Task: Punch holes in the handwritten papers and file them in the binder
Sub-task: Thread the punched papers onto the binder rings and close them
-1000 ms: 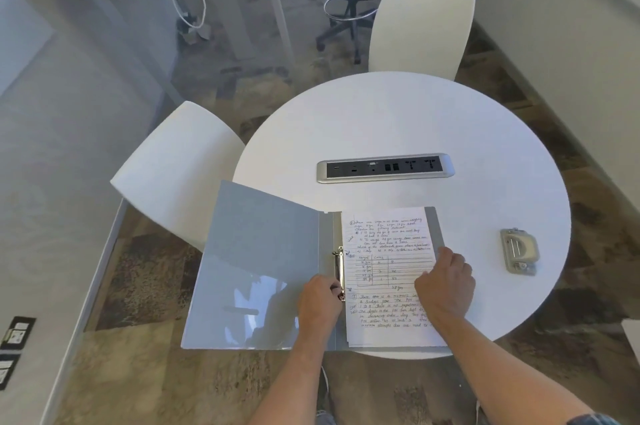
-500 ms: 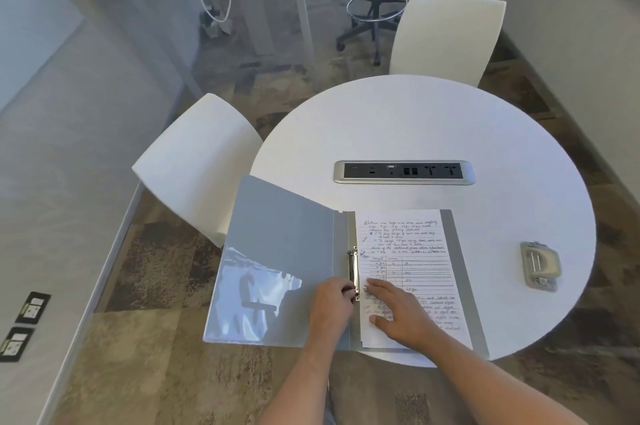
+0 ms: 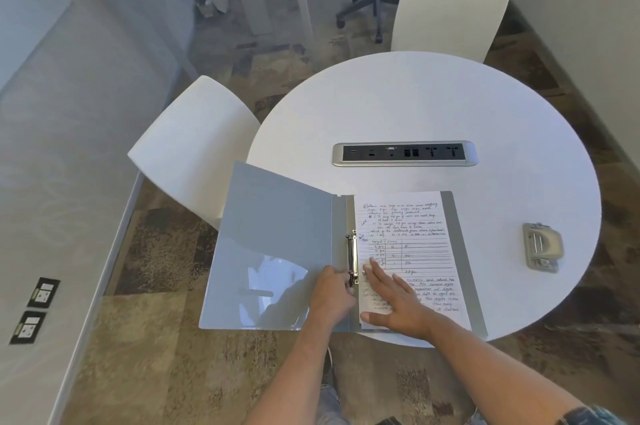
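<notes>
I see the grey binder [image 3: 277, 251] lying open at the table's [image 3: 450, 106] near edge, its front cover hanging past the left rim, with the handwritten papers [image 3: 412, 237] on its right half beside the ring clip [image 3: 352, 256]. My left hand [image 3: 330, 293] has its fingers curled at the clip's lower end, while my right hand [image 3: 394, 300] lies flat with fingers straight on the papers. The hole punch [image 3: 542, 247] sits near the right edge.

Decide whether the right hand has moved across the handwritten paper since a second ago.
Yes. The right hand slid left across the handwritten paper, from its right edge to the binder rings, and now lies flat.
</notes>
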`<state>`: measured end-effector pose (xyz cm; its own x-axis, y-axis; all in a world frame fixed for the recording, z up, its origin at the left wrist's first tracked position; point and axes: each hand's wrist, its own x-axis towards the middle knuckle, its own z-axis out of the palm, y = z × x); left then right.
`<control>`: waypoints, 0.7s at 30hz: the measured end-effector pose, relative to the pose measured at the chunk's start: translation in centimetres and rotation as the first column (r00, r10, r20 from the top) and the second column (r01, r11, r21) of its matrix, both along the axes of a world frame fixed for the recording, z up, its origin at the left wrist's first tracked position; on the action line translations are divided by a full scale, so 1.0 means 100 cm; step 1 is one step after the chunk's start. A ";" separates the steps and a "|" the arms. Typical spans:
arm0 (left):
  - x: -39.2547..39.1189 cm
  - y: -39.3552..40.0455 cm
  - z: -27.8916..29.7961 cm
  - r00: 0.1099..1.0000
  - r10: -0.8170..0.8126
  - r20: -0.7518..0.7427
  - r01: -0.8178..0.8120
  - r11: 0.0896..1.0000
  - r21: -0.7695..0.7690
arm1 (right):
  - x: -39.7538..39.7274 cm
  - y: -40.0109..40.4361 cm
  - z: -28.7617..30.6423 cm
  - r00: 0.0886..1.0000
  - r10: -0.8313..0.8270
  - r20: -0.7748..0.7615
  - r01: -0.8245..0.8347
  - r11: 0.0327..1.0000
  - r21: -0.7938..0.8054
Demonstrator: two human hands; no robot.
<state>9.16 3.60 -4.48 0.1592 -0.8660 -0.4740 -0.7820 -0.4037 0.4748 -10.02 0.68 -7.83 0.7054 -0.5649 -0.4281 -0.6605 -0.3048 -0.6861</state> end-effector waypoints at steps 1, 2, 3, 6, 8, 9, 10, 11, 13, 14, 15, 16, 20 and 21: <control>0.000 0.002 -0.002 1.000 0.000 -0.017 0.000 1.000 0.016 | 0.000 0.000 -0.001 1.000 0.003 -0.005 -0.003 1.000 -0.004; 0.000 0.003 -0.003 0.999 0.007 -0.036 -0.006 1.000 0.028 | 0.001 -0.001 -0.002 1.000 0.010 -0.014 -0.010 1.000 -0.008; 0.000 0.003 -0.004 0.998 0.020 -0.058 -0.017 0.999 0.043 | 0.001 -0.001 -0.002 1.000 0.019 -0.024 -0.019 1.000 -0.008; 0.003 0.004 -0.004 0.992 0.053 -0.119 -0.043 0.996 0.081 | 0.001 -0.003 -0.003 0.998 0.038 -0.044 -0.038 0.999 0.000; 0.005 0.005 -0.005 0.985 0.065 -0.157 -0.049 0.993 0.107 | 0.002 -0.004 -0.003 0.997 0.053 -0.058 -0.053 0.999 -0.003; 0.006 0.006 -0.006 0.982 0.071 -0.175 -0.051 0.992 0.116 | 0.002 -0.004 -0.003 0.996 0.059 -0.064 -0.059 0.998 -0.001; 0.008 0.006 -0.007 0.978 0.078 -0.193 -0.055 0.991 0.122 | 0.002 -0.003 -0.002 0.996 0.061 -0.068 -0.061 0.998 0.004; 0.009 0.007 -0.009 0.974 0.088 -0.208 -0.062 0.990 0.129 | 0.003 -0.003 -0.002 0.996 0.061 -0.071 -0.060 0.998 0.008; 0.011 0.008 -0.013 0.965 0.113 -0.235 -0.083 0.987 0.135 | 0.003 -0.003 0.000 0.996 0.053 -0.073 -0.053 0.999 0.010; 0.011 0.009 -0.015 0.959 0.129 -0.253 -0.097 0.986 0.134 | 0.004 -0.003 0.000 0.996 0.048 -0.073 -0.047 0.999 0.013; 0.012 0.010 -0.018 0.952 0.144 -0.271 -0.111 0.985 0.133 | 0.004 -0.002 0.001 0.996 0.045 -0.074 -0.044 0.999 0.016; 0.011 0.011 -0.020 0.947 0.153 -0.281 -0.121 0.984 0.127 | 0.004 -0.002 0.001 0.996 0.043 -0.078 -0.042 0.999 0.014; 0.009 0.014 -0.032 0.969 0.114 -0.222 -0.099 0.992 0.078 | 0.006 0.001 -0.001 0.995 0.038 -0.094 -0.040 0.999 -0.019; 0.009 0.014 -0.033 0.974 0.097 -0.206 -0.084 0.994 0.071 | 0.006 0.002 -0.003 0.995 0.032 -0.091 -0.034 0.999 -0.029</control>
